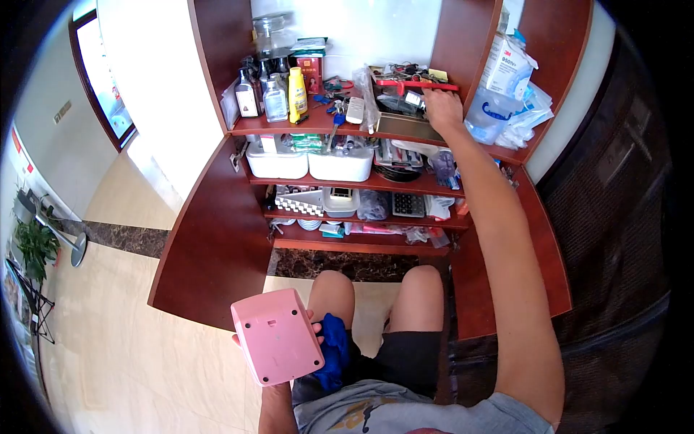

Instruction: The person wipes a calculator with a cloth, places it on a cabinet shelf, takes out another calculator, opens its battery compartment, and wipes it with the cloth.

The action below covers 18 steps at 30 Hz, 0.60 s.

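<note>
Near my lap, my left hand grips a pink plastic device, its underside with small black feet turned up to me. Fingers show at its right edge, and a thumb tip at its left. A blue cloth lies on my thigh beside those fingers. My right hand is stretched to the top shelf, fingers bent down into a dark box of small items. A red strip-like item crosses that box. Close to the fingertips is a small silvery item; whether they hold it is unclear.
Bottles stand left on the top shelf, near keys and a white remote. White bins fill the second shelf; a black calculator sits below. Both cabinet doors hang open around my knees. A clear tub stands far right.
</note>
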{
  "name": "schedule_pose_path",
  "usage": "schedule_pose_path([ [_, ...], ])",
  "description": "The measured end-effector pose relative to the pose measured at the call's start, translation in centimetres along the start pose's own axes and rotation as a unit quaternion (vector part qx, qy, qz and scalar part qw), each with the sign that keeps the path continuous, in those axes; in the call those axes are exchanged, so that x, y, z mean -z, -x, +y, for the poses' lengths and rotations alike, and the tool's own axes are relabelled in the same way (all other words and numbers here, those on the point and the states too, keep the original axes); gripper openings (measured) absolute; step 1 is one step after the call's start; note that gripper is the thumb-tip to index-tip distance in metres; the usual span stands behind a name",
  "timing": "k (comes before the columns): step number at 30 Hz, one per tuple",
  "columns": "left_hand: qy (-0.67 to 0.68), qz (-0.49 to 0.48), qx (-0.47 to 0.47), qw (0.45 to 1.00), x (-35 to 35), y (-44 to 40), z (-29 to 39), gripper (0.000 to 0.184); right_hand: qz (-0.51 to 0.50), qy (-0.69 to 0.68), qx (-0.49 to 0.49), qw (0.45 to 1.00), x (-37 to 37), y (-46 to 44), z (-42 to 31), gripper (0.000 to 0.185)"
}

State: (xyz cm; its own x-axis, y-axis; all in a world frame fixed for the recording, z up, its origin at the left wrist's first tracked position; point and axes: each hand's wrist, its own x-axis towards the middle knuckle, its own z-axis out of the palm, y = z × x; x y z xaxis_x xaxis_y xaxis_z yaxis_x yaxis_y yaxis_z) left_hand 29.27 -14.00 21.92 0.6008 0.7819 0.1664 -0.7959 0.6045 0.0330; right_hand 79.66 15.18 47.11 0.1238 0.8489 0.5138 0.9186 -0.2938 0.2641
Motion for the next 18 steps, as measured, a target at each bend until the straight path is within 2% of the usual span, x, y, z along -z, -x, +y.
schedule_pose_path([
  [1,0.005,-0.004,-0.002,1.000,0.0,-0.2,-0.1,0.143,0.000,0.000,0.000,1.000,-0.2,-0.3,0.4,0.033],
  [3,0.012,-0.003,-0.007,1.000,-0.3,-0.2,-0.3,0.144,-0.093,-0.092,-0.014,0.991,-0.8,-0.2,0.9,0.037],
  [5,0.021,0.004,-0.034,0.999,-0.8,-0.4,-0.6,0.145,-0.095,-0.090,-0.004,0.991,-0.3,0.0,0.8,0.038],
  [8,0.005,-0.015,-0.011,1.000,0.4,-0.1,-0.2,0.140,-0.136,-0.093,0.051,0.985,-1.2,-0.4,2.1,0.033],
  [10,0.004,-0.020,-0.004,1.000,0.6,-0.1,-0.2,0.139,-0.195,-0.068,0.164,0.965,-1.9,-1.3,2.5,0.033],
  [11,0.008,-0.019,-0.006,1.000,0.6,-0.2,-0.2,0.139,-0.194,-0.068,0.163,0.965,-1.4,-1.0,2.4,0.033],
  [13,0.008,-0.020,-0.013,1.000,-0.1,-0.5,-0.5,0.138,-0.162,-0.143,0.027,0.976,-0.4,0.0,2.0,0.034],
  [14,0.008,-0.019,-0.019,1.000,-0.4,-0.6,-0.5,0.138,-0.163,-0.146,0.028,0.975,-0.6,0.2,1.8,0.034],
  [16,0.002,-0.017,-0.020,1.000,-0.3,-0.6,-0.3,0.138,-0.002,-0.117,-0.008,0.993,0.0,0.9,1.5,0.036],
  [18,-0.001,-0.014,-0.016,1.000,-0.4,-0.6,-0.6,0.137,0.008,-0.087,0.008,0.996,0.8,1.9,1.1,0.035],
])
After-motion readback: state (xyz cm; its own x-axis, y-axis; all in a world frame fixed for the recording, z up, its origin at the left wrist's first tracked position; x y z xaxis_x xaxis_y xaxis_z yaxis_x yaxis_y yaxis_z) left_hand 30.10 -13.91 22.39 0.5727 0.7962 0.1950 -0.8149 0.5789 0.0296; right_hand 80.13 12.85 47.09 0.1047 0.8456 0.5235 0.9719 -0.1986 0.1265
